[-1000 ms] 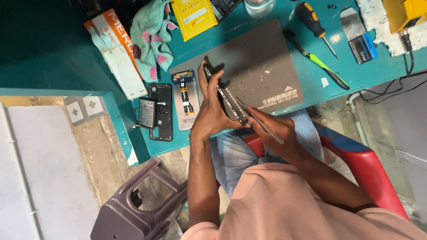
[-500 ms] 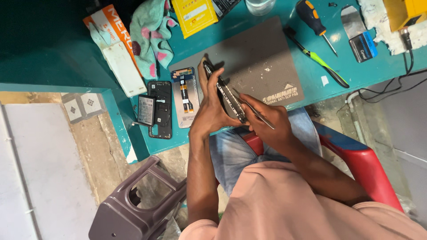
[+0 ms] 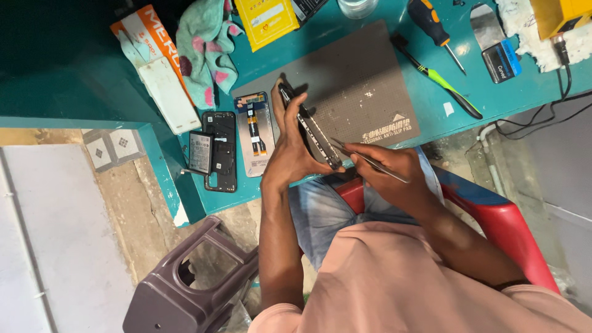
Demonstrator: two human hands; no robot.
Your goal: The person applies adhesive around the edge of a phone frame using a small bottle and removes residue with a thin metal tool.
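**Tweezers closing in on the phone's lower end**

Since the earlier frames the right hand (image 3: 388, 169) has been drawing in, bringing the tweezers (image 3: 367, 159) against the lower end of the phone (image 3: 311, 131). Beyond the grip, the grey anti-slip mat (image 3: 364, 86) is lying under the work, probably to catch loose parts. The left hand (image 3: 290, 151) is wrapping the phone on edge, tilted so its side faces the tool. The right hand is pinching the tweezers pen-fashion for fine control; their tips are narrowing near the frame.
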